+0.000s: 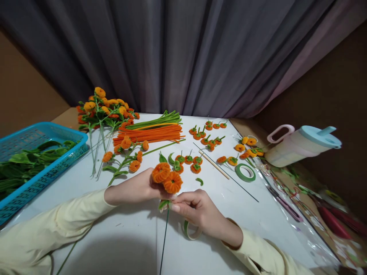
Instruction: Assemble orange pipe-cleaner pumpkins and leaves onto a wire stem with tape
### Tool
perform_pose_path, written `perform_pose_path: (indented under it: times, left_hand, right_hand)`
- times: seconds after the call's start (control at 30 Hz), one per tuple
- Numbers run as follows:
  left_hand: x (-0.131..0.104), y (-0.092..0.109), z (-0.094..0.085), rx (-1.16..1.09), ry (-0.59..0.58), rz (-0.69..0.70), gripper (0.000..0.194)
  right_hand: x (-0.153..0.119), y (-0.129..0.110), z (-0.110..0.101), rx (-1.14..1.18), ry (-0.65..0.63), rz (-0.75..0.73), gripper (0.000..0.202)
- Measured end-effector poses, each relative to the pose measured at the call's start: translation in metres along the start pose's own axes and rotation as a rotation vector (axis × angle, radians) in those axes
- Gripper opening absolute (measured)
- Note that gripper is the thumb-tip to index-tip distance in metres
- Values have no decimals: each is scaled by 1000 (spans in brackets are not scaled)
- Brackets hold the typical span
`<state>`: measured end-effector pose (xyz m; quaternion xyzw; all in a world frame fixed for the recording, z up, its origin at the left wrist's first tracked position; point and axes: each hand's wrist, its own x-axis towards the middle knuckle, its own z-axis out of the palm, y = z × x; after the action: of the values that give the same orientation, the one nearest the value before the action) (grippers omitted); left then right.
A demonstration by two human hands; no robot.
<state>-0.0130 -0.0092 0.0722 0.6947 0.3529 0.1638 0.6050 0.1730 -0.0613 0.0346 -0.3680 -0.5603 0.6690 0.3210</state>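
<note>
In front of me, my left hand (147, 187) is closed round a stem topped by two orange pipe-cleaner flowers (172, 182). A small green leaf (164, 204) shows just under its fingers, and a long thin dark green stem wire (164, 244) runs down from there. My right hand (200, 212) pinches at the stem below the blooms, thumb against forefinger. Beneath its palm a roll of green tape (191, 231) is partly visible, the strip itself hidden by the fingers. Past the hands lie small orange flower heads (196, 168) with green backs.
At left stands a blue basket (83, 142) of green leaves. Behind are finished flower stems (100, 110) and orange pipe cleaners (151, 133). Rightward lie a wooden stick (215, 165), another green tape roll (245, 173), scissors (286, 208) and a tilted tumbler (298, 147).
</note>
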Motion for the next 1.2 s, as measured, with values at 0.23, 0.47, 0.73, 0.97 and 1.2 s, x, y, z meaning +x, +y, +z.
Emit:
perform_pose_path:
  times: [0.23, 0.47, 0.73, 0.97, 1.2]
  left_hand:
    - [5, -2, -2, -58, 6, -23, 13]
    - [6, -10, -1, -87, -66, 31, 12]
    - [7, -8, -2, -144, -122, 18, 18]
    - [5, -10, 9, -151, 9, -82, 23]
    - [0, -16, 26, -244, 292, -143, 21]
  right_hand:
    - [7, 5, -10, 213, -109, 71, 24]
    - [12, 9, -15, 161, -241, 52, 31]
    - [10, 0, -10, -122, -90, -120, 36]
    - [7, -3, -5, -170, 1, -108, 36]
    - [7, -1, -5, -143, 24, -61, 36]
